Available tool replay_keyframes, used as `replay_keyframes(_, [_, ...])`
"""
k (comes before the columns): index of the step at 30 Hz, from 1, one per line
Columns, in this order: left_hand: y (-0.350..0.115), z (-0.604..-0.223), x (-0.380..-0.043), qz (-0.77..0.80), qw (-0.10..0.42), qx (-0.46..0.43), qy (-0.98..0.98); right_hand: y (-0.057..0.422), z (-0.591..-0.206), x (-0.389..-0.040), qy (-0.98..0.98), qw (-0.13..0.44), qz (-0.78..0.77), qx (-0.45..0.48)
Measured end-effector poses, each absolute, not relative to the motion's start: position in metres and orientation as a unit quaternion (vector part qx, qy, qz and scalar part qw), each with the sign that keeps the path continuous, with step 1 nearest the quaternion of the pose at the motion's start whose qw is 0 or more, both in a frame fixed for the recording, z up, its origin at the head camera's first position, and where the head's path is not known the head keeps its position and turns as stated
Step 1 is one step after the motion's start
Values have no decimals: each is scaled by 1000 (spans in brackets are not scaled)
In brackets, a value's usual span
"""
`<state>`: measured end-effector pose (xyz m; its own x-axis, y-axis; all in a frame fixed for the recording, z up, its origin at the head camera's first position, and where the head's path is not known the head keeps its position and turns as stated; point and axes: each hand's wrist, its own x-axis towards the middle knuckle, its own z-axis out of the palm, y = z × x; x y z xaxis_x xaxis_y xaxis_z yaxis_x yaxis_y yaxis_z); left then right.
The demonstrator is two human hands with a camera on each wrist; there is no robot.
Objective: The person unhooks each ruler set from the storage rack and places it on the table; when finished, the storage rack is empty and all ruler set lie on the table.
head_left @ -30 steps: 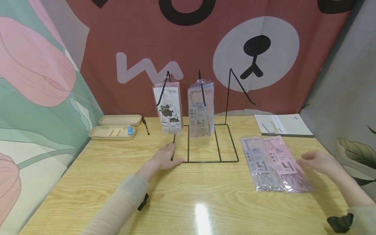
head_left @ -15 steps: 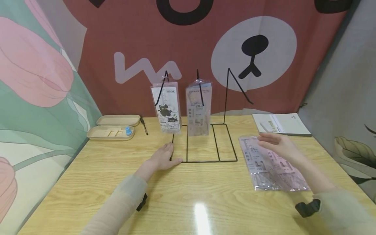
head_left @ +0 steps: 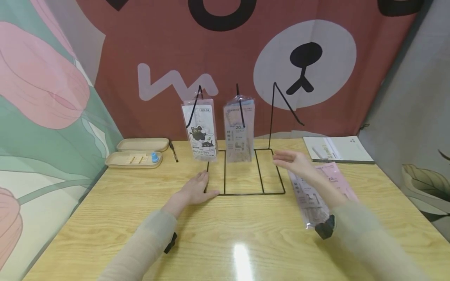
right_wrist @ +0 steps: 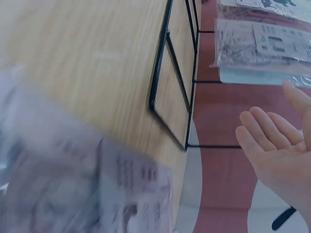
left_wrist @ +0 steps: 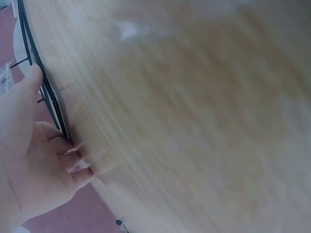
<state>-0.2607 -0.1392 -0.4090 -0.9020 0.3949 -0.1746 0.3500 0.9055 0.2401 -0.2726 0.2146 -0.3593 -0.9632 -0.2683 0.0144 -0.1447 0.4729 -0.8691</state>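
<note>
Across the middle of the head view, a black wire rack with three upright hooks (head_left: pixel 246 194) stands on a pale wood-grain table (head_left: pixel 197 242). At the rack's lower left corner, the left hand (head_left: pixel 195 190) rests with its fingers extended and its thumb spread toward the front bar; the left wrist view shows the thumb against the black wire. Over the right side of the base, the right hand (head_left: pixel 295 164) holds nothing, its fingers straight and close together; whether its fingertips touch the wire cannot be told. From the left hook hangs a white ruler packet printed with black cats (head_left: pixel 202 128), a pink edge showing behind it; from the middle hook hangs a pale pink clear-plastic packet (head_left: pixel 230 134), with blue behind it. Right of the base, a greyish-lilac plastic packet (head_left: pixel 309 201) and a bright pink plastic packet (head_left: pixel 339 181) lie side by side on the table, both partly covered by the right arm. Farther back at the right lies a white booklet with green lettering (head_left: pixel 356 150). At the left are two shallow beige oblong trays (head_left: pixel 142 144), the nearer bearing a small blue piece (head_left: pixel 155 157), with a slim black pen (head_left: pixel 173 150) just beside them.
</note>
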Motion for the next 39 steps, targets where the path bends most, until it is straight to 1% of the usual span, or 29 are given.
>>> replay_keyframes(12, [-139, -409, -260, 102, 109, 187, 971, 158, -357, -295, 833, 61, -531, -146])
replay_keyframes(18, [-139, -408, -261, 98, 107, 188, 971, 135, -357, -305, 829, 68, -541, -123])
replay_keyframes(24, [-139, -409, -261, 100, 105, 191, 971, 121, -358, -310, 830, 54, -543, -117])
replay_keyframes(29, [-139, -410, -262, 99, 107, 190, 971, 117, -357, -306, 842, 30, -526, -112])
replay_keyframes(33, [-140, -411, -263, 97, 108, 188, 971, 117, -357, -300, 846, -2, -517, -131])
replay_keyframes(35, [-140, -411, -263, 98, 106, 190, 971, 119, -357, -296, 845, -8, -517, -138])
replay_keyframes(39, [-140, -412, -262, 102, 108, 193, 970, 123, -357, -279, 832, 15, -535, -145])
